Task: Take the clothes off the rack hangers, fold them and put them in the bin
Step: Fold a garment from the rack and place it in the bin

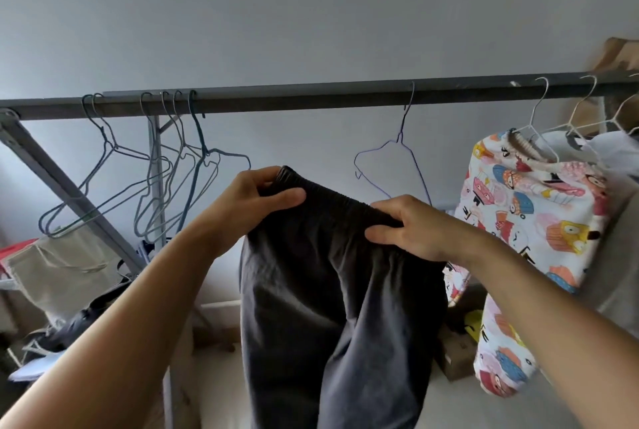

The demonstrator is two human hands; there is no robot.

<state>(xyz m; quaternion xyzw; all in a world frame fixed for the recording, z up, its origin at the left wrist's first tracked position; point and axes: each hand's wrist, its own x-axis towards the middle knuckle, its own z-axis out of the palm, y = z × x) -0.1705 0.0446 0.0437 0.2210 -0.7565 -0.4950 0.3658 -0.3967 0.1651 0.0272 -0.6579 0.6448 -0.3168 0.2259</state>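
Observation:
Dark grey trousers point(332, 297) hang from my two hands in front of the rack, legs dangling down. My left hand point(256, 200) pinches the left end of their elastic waistband, and my right hand point(411, 228) grips the right end. Behind them a bare purple wire hanger point(401, 148) hangs on the grey rack bar point(311, 98). To the right, a white garment with a colourful cartoon print point(532, 242) hangs on a white hanger point(539, 121), with more pale clothes point(612, 152) behind it. No bin is visible.
Several bare blue-grey wire hangers point(162, 173) bunch at the rack's left end by its slanted leg point(69, 186). A beige cloth bag point(62, 266), dark items and papers lie low on the left. Cardboard boxes point(456, 356) sit on the floor under the printed garment.

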